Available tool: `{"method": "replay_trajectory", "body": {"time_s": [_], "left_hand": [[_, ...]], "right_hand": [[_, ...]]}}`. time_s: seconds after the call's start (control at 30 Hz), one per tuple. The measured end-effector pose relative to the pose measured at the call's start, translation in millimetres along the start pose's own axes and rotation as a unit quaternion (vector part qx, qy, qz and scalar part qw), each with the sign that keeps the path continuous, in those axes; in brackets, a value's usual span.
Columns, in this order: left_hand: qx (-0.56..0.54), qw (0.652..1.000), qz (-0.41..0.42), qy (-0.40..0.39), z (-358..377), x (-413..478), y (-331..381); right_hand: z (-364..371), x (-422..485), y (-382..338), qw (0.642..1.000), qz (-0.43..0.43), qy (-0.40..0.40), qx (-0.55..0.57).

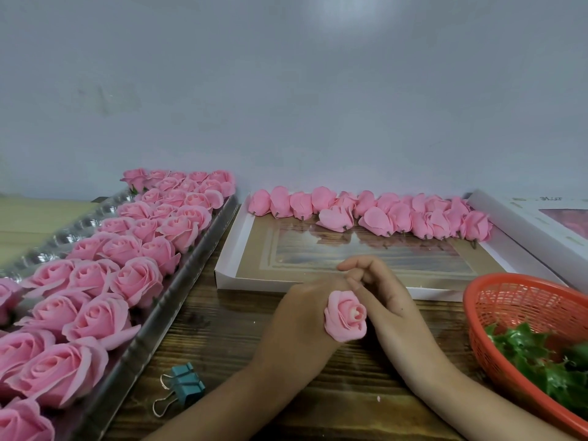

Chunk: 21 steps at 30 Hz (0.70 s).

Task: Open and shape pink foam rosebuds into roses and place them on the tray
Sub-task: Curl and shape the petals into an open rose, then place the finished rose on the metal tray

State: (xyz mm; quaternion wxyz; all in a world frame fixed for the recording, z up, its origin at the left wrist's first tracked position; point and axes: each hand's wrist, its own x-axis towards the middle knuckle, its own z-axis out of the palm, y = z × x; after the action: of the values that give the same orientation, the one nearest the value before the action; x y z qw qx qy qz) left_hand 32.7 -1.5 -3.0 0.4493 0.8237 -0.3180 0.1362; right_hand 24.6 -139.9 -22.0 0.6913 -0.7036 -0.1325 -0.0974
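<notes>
Pink rose (345, 315) gripped between curled left hand (300, 316) and right hand (389, 302).

No text, brand, number or sign can be read anywhere in the view. A short row of small dark marks, set out like a line of print, is seen on the top face of the white box (515, 218) that lies on the counter (222, 329) at about 3 o'clock, close to the right edge, but the marks are too small and too blurred to be made out. Whether they are letters or figures cannot be told.
</notes>
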Motion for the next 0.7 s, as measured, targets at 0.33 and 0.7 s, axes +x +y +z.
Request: {"method": "replay_trajectory", "body": {"time_s": [0.33, 0.7], "left_hand": [[-0.06, 0.996, -0.07, 0.001, -80, 11, 56], [0.127, 0.968, -0.172, 0.134, -264, 53, -93]], "right_hand": [[-2, 3, -1, 0.999, 0.005, 0.024, 0.03], [1, 4, 0, 0.999, -0.009, 0.014, 0.031]]}}
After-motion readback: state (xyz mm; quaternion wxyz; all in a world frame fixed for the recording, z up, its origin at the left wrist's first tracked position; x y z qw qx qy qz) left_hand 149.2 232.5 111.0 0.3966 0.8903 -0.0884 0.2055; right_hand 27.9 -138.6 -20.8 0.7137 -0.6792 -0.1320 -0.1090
